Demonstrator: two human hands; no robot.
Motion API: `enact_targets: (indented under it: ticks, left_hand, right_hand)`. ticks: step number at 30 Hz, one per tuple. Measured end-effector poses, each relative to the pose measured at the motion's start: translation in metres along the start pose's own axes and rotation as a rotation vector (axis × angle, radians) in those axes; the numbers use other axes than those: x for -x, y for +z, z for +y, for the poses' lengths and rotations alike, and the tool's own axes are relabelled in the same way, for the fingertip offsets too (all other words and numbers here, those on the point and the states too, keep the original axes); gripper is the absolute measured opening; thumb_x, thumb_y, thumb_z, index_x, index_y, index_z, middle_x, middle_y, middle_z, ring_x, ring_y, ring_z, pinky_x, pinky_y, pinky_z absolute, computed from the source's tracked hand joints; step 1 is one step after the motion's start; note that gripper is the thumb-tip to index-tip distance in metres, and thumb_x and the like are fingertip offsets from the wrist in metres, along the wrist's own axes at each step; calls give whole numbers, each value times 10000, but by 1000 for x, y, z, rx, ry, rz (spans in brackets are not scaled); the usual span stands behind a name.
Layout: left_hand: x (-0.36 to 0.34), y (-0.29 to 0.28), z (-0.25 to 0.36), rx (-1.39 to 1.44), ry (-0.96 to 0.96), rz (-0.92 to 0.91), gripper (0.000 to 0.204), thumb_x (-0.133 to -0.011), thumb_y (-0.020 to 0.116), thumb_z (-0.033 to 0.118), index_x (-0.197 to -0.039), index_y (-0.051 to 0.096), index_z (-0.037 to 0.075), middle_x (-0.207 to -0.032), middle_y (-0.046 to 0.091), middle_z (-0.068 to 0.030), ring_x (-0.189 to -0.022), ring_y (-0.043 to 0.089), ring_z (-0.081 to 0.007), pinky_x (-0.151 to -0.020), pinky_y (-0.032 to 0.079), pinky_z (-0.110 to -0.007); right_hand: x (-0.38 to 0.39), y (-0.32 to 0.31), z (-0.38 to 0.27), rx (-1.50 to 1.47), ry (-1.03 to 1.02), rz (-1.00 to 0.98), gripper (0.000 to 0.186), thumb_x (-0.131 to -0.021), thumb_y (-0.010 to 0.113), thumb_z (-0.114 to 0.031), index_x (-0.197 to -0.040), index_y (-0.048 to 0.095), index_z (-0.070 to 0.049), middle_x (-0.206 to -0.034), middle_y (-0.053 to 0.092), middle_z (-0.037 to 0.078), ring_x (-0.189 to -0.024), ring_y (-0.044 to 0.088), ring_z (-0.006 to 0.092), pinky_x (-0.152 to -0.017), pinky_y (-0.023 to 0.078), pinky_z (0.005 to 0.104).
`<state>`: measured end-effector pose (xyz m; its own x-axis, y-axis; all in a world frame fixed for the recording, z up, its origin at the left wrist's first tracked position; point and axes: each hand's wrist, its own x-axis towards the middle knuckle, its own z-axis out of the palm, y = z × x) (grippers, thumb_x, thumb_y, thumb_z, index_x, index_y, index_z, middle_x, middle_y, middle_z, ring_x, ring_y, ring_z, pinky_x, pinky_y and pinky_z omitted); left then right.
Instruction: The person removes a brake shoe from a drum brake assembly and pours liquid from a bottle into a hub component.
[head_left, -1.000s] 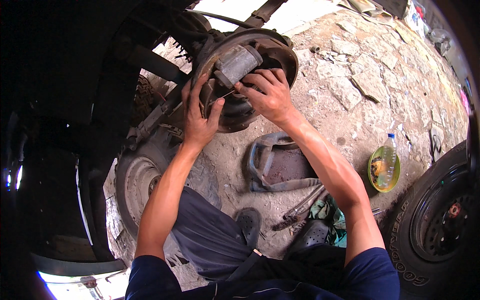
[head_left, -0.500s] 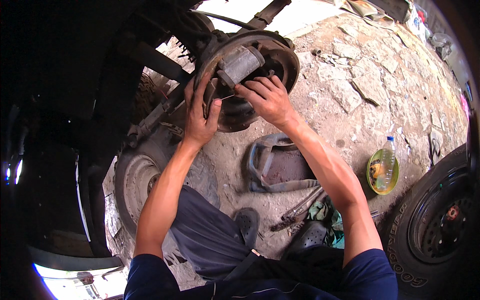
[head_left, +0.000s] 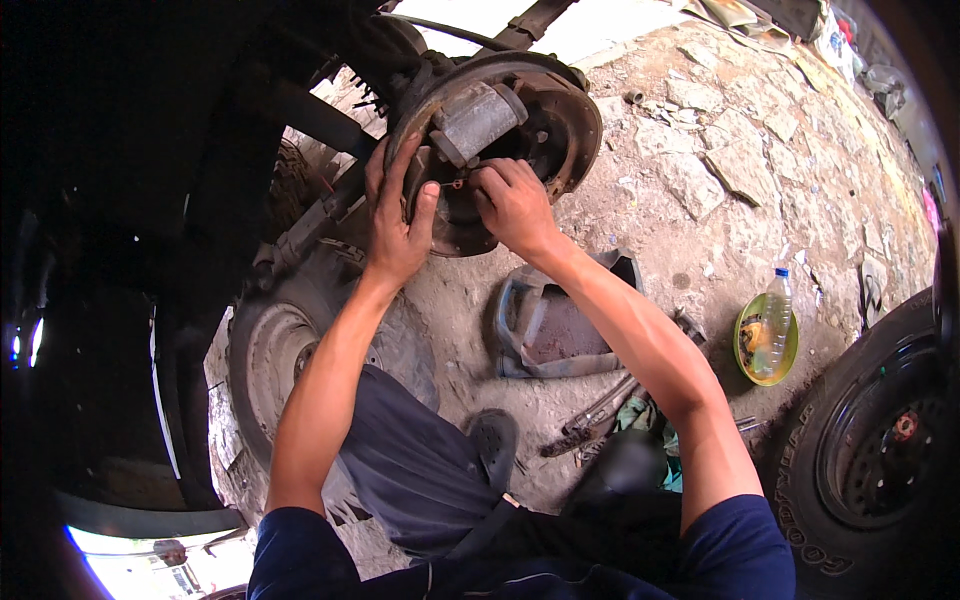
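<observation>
A rusty drum-brake backing plate (head_left: 585,120) hangs at the upper middle, with a grey metal cylinder (head_left: 482,124) fixed across its face. My left hand (head_left: 398,225) grips the plate's left edge, its fingers along the rim and its thumb on the near side. Below the cylinder, my right hand (head_left: 515,205) has thumb and fingers pinched together. From that pinch a thin wire-like piece with a reddish loop (head_left: 458,184) sticks out toward my left thumb. My right fingers hide its other end.
An open-topped cut container (head_left: 565,335) lies below my forearms, with metal tools (head_left: 600,410) and a green cloth (head_left: 640,415) nearby. At right are a yellow-green bowl (head_left: 790,350) with a clear bottle (head_left: 775,315) and a tyre (head_left: 810,480). Another wheel (head_left: 275,345) lies left.
My right hand has shifted a little left, closer to my left thumb. The reddish loop now shows between the hands. My right forearm has moved left over the container.
</observation>
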<state>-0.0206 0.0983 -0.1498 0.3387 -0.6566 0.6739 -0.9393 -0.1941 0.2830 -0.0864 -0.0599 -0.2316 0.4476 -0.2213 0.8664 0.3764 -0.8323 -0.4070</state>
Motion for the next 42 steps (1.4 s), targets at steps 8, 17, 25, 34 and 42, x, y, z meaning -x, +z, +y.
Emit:
enact_targets:
  ticks: [8, 17, 25, 34, 42]
  left_hand:
    - [2, -1, -1, -18, 0, -51, 582, -980, 516, 289, -1473, 303, 64, -1460, 317, -193, -1372, 279, -356, -1131, 232, -469]
    - [1, -2, -6, 6, 34, -44, 707, -889, 650, 333, -1467, 327, 86, -1411, 309, -215, -1325, 332, -361, -1105, 293, -460]
    - [1, -5, -7, 81, 5, -84, 988, -738, 774, 522, -1484, 280, 101, -1392, 301, -209, -1341, 309, -364, -1100, 310, -476]
    - [2, -5, -6, 16, 5, -79, 1016, -708, 801, 512, -1476, 290, 86, -1413, 288, -218, -1339, 299, -371, -1100, 296, -483]
    - [1, -5, 0, -12, 3, -98, 1022, -691, 842, 442, -1476, 281, 105, -1402, 295, -204, -1340, 300, -355, -1097, 317, -466]
  right_hand:
    - [-1, -4, 6, -94, 95, -109, 168, -785, 670, -59, -933, 591, -52, -984, 618, 99, -900, 602, 303, -776, 494, 420]
    - [2, -19, 20, -53, -64, -73, 260, -806, 674, -86, -1065, 663, -99, -927, 660, 62, -866, 609, 251, -754, 487, 357]
    - [5, -29, 13, -28, -50, 9, 221, -847, 652, -76, -1066, 640, -58, -1000, 692, 96, -880, 674, 236, -732, 540, 323]
    - [20, -29, 9, -889, 830, 181, 266, -987, 567, -194, -1132, 487, 14, -1041, 692, 137, -836, 661, 145, -684, 551, 279]
    - [-4, -35, -1, -1076, 856, 81, 277, -991, 556, -200, -1141, 473, 17, -1053, 675, 170, -847, 677, 195, -706, 576, 312]
